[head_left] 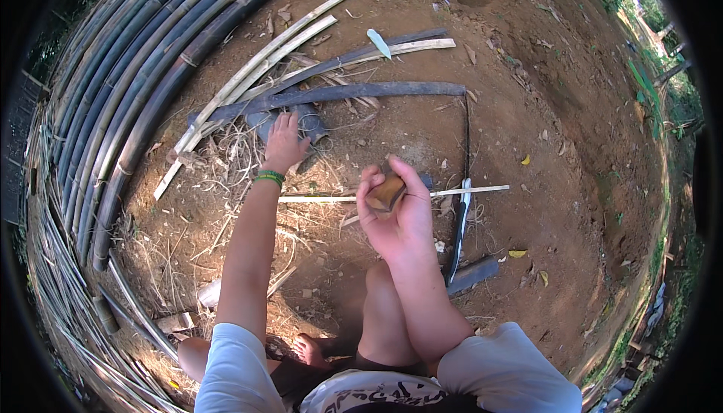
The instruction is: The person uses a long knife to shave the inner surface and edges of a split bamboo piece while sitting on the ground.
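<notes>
My left hand (284,144) reaches out over the ground, fingers extended and thumb apart. Its fingertips lie at or just over a short grey-blue bamboo piece (310,122), beside a long dark bamboo strip (361,91); whether they touch cannot be made out. Raised nearer to me, palm up, my right hand (403,221) is closed round a brown wooden piece (386,192) with a pointed lower end, perhaps a tool handle. Any part beyond it is hidden. Behind that hand, a thin pale bamboo strip (316,199) runs crosswise.
Long dark bamboo poles (162,89) lie stacked at left. Pale split strips (260,82) and curly shavings (226,161) cover the ground ahead. A long black and white tool (459,232) lies right of my right hand, near a short dark bamboo piece (473,274).
</notes>
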